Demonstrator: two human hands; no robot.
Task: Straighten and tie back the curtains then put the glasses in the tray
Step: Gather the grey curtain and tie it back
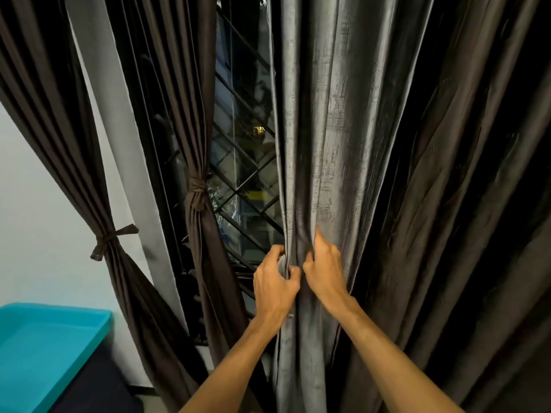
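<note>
Two hands meet at one spot on the loose silvery-grey curtain (325,129), a sheeny cloth that hangs in long folds straight ahead, just right of the dark window with its black diamond-pattern grille (244,180). The left hand (275,283) curls fingers and thumb round the curtain's near edge and bunches a few layers. The right hand (323,271), just beside it, pinches the next fold with curled fingers, one finger lying straighter up the cloth. The fabric looks soft, limp and fairly thick, with a slick face, so I judge it would slide through a light pinch and fall out of its pleats unless the whole bundle is gathered. Its long drop probably gives it some weight. The best hold seems to be at about this height, ringing the gathered pleats rather than nipping the edge. Left of the window, a dark brown pleated curtain (198,234) and a second brown curtain (89,174) further left are each cinched with a knotted band. A turquoise plastic tray (89,320) sits at lower left, and no glasses are in view.
</note>
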